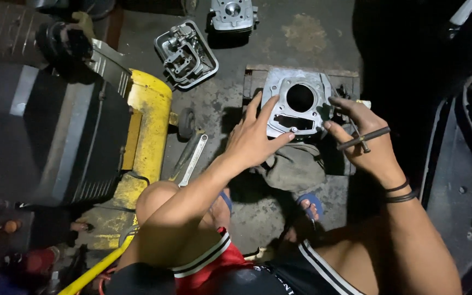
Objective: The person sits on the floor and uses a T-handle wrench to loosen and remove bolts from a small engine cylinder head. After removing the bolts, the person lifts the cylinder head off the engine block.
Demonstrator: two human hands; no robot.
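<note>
One flat metal wrench (194, 158) lies on the stained concrete left of my left hand (252, 139), whose fingers spread open and press one grey cast cylinder block (298, 106) with its round bore. At the block's right edge, my right hand (368, 136) closes on one thin dark T-handle tool (363, 139). One crumpled rag (293, 166) sits beneath my hands.

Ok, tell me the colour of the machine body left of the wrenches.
Yellow machine body, scuffed and dirty; head view.
</note>
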